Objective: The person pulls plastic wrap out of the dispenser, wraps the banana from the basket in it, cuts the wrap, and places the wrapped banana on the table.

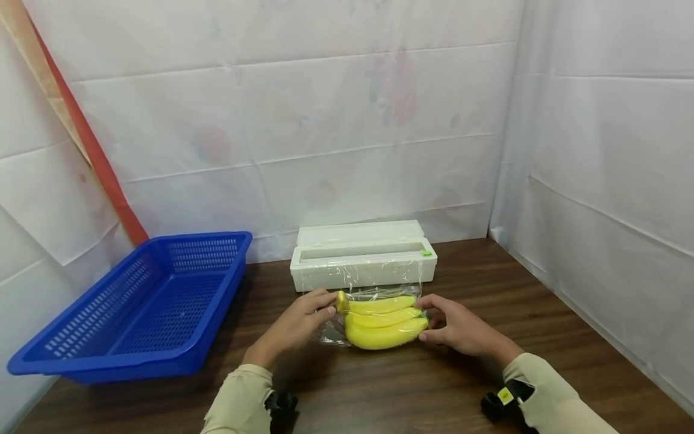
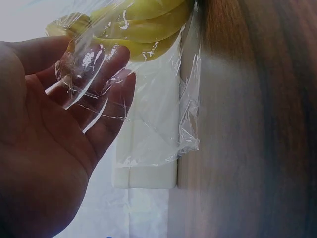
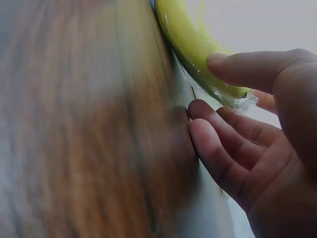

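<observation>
A bunch of yellow bananas (image 1: 382,328) lies crosswise in front of me, with clear plastic film (image 1: 332,333) around it and loose beyond the stem end. My left hand (image 1: 297,323) holds the stem end between thumb and fingers; in the left wrist view the film (image 2: 158,114) drapes over those fingertips. My right hand (image 1: 458,324) grips the banana tips from the other side. The right wrist view shows its thumb on the lowest banana (image 3: 190,42), the index finger partly hidden behind the tip, and film gathered tightly there.
Behind the bananas stands a long white wrap box (image 1: 363,276), its lid raised and a roll (image 1: 362,258) inside. A blue plastic basket (image 1: 187,355) sits on the left of the brown wooden table (image 1: 390,401). White cloth walls (image 1: 325,120) enclose the back and sides.
</observation>
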`<state>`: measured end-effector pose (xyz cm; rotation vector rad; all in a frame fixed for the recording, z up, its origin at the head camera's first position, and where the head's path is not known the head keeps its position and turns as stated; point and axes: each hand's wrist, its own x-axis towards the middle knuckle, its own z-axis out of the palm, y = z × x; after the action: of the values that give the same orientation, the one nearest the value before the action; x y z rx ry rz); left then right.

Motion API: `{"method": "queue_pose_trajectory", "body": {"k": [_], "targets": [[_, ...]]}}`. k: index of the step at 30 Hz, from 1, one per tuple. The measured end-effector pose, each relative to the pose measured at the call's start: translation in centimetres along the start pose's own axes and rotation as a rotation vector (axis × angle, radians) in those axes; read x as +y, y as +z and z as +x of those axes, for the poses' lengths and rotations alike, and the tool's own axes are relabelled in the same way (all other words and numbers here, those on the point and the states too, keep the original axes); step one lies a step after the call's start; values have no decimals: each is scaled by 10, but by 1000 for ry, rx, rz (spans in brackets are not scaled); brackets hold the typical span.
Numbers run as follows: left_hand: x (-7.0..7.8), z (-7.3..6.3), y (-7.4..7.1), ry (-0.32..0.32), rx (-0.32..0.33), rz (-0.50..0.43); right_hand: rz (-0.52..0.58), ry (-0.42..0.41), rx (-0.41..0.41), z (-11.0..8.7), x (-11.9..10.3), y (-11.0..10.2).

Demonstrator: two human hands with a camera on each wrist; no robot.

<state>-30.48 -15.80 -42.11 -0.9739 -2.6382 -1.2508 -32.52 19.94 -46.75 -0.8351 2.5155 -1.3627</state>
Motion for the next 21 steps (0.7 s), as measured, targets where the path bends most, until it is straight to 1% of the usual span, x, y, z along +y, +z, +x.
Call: {"method": "queue_pose_trajectory", "body": {"k": [3, 6, 9, 16, 19, 21], "targets": [[1, 1, 0, -33, 12, -14, -29, -5, 4, 0, 1, 0], [2, 3, 1, -75, 36, 1, -49, -18, 18, 0, 2, 0], [3, 3, 2, -103, 51, 8, -76, -35, 28, 0, 2, -1], [1, 1, 3, -91, 76, 3, -155, -71, -7, 2, 2, 2], [-1, 2, 3, -102, 84, -13, -178, -92, 1, 3, 2, 4], [-3, 2, 3, -102, 72, -47, -189, -104, 14, 3, 1, 6]]}}
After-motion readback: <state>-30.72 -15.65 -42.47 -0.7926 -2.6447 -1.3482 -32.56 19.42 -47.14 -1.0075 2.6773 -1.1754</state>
